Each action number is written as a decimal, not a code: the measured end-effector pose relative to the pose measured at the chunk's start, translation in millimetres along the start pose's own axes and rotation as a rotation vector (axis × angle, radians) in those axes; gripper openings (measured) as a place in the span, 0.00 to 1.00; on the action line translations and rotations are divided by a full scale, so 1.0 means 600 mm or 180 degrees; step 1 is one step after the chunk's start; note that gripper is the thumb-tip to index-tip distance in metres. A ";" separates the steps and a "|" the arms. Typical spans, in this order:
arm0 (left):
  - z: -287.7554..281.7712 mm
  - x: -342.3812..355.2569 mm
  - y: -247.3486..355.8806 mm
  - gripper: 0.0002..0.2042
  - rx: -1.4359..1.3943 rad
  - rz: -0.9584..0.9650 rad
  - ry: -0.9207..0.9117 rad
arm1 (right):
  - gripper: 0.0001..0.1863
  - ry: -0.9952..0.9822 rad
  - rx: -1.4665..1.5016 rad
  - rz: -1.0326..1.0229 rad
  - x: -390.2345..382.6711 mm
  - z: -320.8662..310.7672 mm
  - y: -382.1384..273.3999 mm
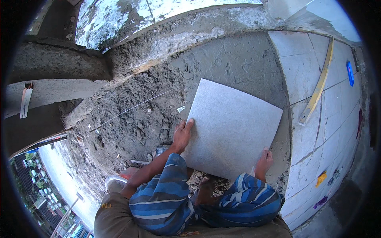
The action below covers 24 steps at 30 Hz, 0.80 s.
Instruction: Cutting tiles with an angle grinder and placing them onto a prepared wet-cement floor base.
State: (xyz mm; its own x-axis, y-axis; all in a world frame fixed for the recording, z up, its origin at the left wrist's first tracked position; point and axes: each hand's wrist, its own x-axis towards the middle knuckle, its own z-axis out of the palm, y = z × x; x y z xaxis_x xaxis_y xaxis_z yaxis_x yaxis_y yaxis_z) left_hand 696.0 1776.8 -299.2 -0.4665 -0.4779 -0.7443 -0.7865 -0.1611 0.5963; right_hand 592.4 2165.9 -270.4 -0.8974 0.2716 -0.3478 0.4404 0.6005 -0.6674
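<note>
A large square grey floor tile (234, 127) is held in front of my knees, turned at an angle over wet grey mortar (230, 55). My left hand (183, 135) grips the tile's left edge, its thumb on the top face. At the lower right corner, my right hand (264, 162) holds the tile by its edge, with the fingers partly hidden. Whether the tile rests on the mortar or hangs just above it, I cannot tell.
Laid pale tiles (305, 71) run along the right, bearing a long yellow straightedge (319, 85) and a blue object (350, 73). Rough soil (131, 107) with a thin rod or line (133, 109) lies left. A bucket (115, 183) stands beside my left arm.
</note>
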 end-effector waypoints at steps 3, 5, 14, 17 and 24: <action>0.003 -0.005 -0.007 0.33 -0.0080 0.0021 -0.0081 | 0.23 0.0045 0.0183 -0.0008 -0.007 0.002 0.005; 0.002 0.002 -0.029 0.33 -0.0182 0.0042 -0.0008 | 0.23 0.0036 0.0389 0.0011 -0.008 0.006 0.011; -0.021 -0.013 -0.019 0.29 -0.0374 0.0006 0.0328 | 0.23 -0.0014 0.0176 -0.0043 -0.014 0.033 0.005; -0.027 -0.004 -0.016 0.26 -0.0950 -0.0144 0.0238 | 0.23 0.0022 0.0441 -0.0034 -0.013 0.052 -0.015; -0.034 0.015 0.027 0.26 -0.0746 0.0061 0.0369 | 0.23 -0.0150 0.0477 -0.0269 0.012 0.064 -0.034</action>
State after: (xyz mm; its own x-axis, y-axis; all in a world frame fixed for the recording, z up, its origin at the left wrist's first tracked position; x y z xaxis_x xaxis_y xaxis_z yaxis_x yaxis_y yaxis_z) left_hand 687.7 1752.4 -290.0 -0.4201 -0.5764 -0.7009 -0.6565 -0.3402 0.6733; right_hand 578.0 2126.7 -284.8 -0.9307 0.1872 -0.3144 0.3657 0.5000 -0.7850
